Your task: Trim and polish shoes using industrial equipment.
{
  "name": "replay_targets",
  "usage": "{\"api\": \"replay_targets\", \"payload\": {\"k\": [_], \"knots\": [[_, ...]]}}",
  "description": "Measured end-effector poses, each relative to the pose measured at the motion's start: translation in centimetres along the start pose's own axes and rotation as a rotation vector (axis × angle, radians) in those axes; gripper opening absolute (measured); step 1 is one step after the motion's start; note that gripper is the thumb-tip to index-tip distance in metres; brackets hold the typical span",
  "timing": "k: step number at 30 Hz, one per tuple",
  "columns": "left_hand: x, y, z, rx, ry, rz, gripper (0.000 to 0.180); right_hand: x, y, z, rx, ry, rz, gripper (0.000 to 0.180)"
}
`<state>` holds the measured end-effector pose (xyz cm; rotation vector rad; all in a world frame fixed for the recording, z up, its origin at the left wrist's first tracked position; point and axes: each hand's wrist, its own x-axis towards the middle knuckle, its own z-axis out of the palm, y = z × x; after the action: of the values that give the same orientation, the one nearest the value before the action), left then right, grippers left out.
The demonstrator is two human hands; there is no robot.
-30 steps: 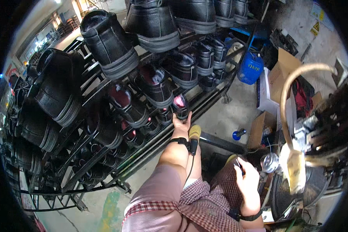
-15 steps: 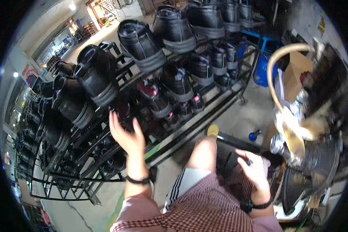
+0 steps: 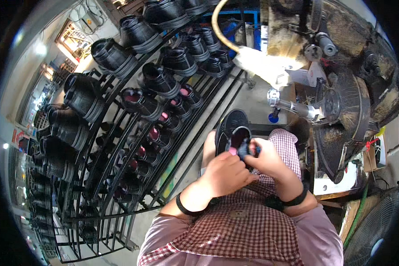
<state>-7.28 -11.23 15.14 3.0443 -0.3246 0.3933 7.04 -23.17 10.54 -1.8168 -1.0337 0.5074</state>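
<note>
Since the earlier frame, both hands, left hand (image 3: pixel 224 173) and right hand (image 3: pixel 267 160), apparently clasp black shoe (image 3: pixel 232 131), toe pointing away.

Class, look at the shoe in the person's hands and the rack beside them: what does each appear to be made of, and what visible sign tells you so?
Shoe: probably black leather or a synthetic look-alike, with a dull sheen; the sole looks like matte rubber. Both the left hand and the right hand hold it.
Rack: dark painted metal, judging by its thin rods and bars carrying many shoes.
</note>
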Motion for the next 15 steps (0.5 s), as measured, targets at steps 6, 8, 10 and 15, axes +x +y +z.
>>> {"api": "replay_targets", "payload": {"k": [6, 8, 10, 15], "knots": [[-0.5, -3.0, 7.8, -1.254, 0.836, -0.526, 0.053, -1.7, 5.1, -1.5, 0.943, 0.104, 0.226, 0.028], [-1.6, -2.3, 10.6, -2.57, 0.716, -0.744, 0.078, -1.1, 4.4, -1.5, 0.951, 0.055, 0.259, 0.027], [-0.7, -1.8, 9.9, -2.575, 0.748, -0.674, 0.085, 0.6, 5.7, -1.8, 0.803, 0.131, 0.065, 0.024], [5.0, -3.1, 8.3, -1.486, 1.142, -0.531, 0.095, 5.7, 6.8, -8.3, 0.848, 0.692, 0.119, 0.02]]}}
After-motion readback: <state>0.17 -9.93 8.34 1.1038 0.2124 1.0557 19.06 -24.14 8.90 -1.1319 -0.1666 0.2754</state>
